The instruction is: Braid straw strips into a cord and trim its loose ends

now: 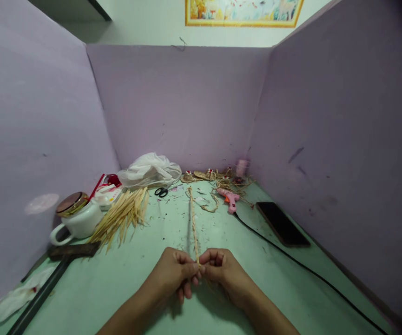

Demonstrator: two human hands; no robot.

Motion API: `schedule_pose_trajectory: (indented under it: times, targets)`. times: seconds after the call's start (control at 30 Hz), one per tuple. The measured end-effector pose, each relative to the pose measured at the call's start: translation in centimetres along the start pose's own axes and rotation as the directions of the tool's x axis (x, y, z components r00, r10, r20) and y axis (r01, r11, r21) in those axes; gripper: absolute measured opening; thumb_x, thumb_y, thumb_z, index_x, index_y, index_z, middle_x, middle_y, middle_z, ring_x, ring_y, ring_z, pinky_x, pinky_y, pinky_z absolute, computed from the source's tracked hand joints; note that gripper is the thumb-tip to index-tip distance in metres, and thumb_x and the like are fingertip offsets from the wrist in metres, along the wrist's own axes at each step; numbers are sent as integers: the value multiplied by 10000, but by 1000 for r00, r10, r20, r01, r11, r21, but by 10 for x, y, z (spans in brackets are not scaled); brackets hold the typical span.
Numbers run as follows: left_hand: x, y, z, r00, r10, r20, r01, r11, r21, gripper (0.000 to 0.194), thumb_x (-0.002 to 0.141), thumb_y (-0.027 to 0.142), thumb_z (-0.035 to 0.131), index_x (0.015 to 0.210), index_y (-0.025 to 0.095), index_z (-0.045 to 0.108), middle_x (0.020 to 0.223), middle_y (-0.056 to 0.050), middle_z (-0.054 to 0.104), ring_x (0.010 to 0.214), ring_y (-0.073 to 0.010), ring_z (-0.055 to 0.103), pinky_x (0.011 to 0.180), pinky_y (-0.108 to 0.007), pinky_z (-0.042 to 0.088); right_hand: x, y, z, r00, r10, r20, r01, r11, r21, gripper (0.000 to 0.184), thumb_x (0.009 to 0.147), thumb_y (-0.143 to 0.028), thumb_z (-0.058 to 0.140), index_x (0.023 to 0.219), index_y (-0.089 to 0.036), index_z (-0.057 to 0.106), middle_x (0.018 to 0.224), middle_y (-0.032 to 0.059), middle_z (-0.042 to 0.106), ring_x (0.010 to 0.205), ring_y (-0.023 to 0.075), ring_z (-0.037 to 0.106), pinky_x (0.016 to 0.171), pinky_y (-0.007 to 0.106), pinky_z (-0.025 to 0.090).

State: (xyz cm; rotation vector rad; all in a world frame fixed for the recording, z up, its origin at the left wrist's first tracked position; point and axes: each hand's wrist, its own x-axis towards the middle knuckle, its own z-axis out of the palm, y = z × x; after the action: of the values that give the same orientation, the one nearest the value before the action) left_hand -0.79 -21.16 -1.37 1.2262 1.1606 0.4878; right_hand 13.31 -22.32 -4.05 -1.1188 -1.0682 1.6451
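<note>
Bare left hand (174, 270) and right hand (224, 270) pinch the near end of a slim, straw-coloured plaited-fibre cord (193, 223) stretching toward twelve o'clock over the pale green bench (312, 307), likely light, supple and (if let loose) prone to fraying, so best gripped at that end.

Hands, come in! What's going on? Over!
Left hand and right hand pinching straw cord. Cord running away over green table. Pink glue gun off right, apart.
</note>
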Motion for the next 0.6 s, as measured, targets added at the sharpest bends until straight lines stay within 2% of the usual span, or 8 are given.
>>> schedule_pose_trajectory:
  times: [0.1, 0.17, 0.23, 0.3, 0.43, 0.5, 0.6]
  targets:
    - [3, -5, 2, 990, -8, -141, 26, 992, 124, 151, 572, 261, 507, 474, 156, 460, 358, 39, 425, 289, -78, 365, 315, -193, 231, 1, 5, 0, 991, -124, -43, 112, 970, -218, 108, 570, -215, 646, 609, -143, 577, 492, -28, 545, 425, 63, 413, 423, 195, 284]
    - [5, -7, 2, 973, 65, -222, -12, 973, 230, 105, 545, 161, 478, 444, 148, 453, 343, 58, 367, 327, -57, 320, 352, -187, 210, 0, 7, 0, 977, -198, -75, 155, 910, -385, 42, 584, -167, 594, 553, -146, 575, 486, -24, 530, 456, 77, 420, 431, 202, 285]
    - [6, -8, 2, 959, 140, -246, -66, 956, 287, 95, 516, 105, 458, 424, 132, 464, 372, 59, 355, 390, -48, 304, 388, -184, 212, 0, 7, 0, 974, -204, -102, 135, 875, -465, 61, 565, -135, 568, 507, -146, 558, 467, -24, 511, 458, 81, 415, 430, 209, 279]
    - [7, -9, 2, 957, 166, -239, -95, 954, 284, 93, 501, 92, 448, 416, 125, 469, 390, 56, 358, 416, -49, 302, 400, -184, 213, 0, 5, -1, 986, -137, -96, 83, 898, -433, 62, 556, -143, 567, 499, -147, 544, 429, -37, 476, 420, 72, 382, 413, 209, 263]
    - [6, -9, 1, 975, 71, -209, -31, 982, 188, 102, 493, 120, 430, 396, 145, 446, 324, 57, 343, 317, -53, 286, 349, -195, 178, -3, 4, -1, 1000, -19, -7, 16, 951, -308, 40, 561, -153, 562, 526, -148, 544, 402, -45, 474, 376, 68, 381, 392, 205, 274]
    - [4, -8, 1, 983, 26, -180, 0, 990, 143, 113, 508, 156, 416, 398, 160, 442, 303, 47, 360, 257, -68, 286, 313, -204, 154, -5, 4, -1, 999, -30, 26, 37, 948, -317, 38, 571, -143, 558, 533, -138, 564, 419, -36, 492, 386, 72, 397, 392, 202, 280]
    - [2, -6, 1, 991, 32, -126, -17, 993, 121, 118, 522, 197, 422, 415, 161, 457, 309, 47, 369, 250, -69, 289, 304, -204, 152, -9, 4, -1, 994, -76, 78, 99, 930, -354, 60, 597, -149, 584, 550, -118, 605, 451, -31, 499, 421, 67, 395, 409, 195, 279]
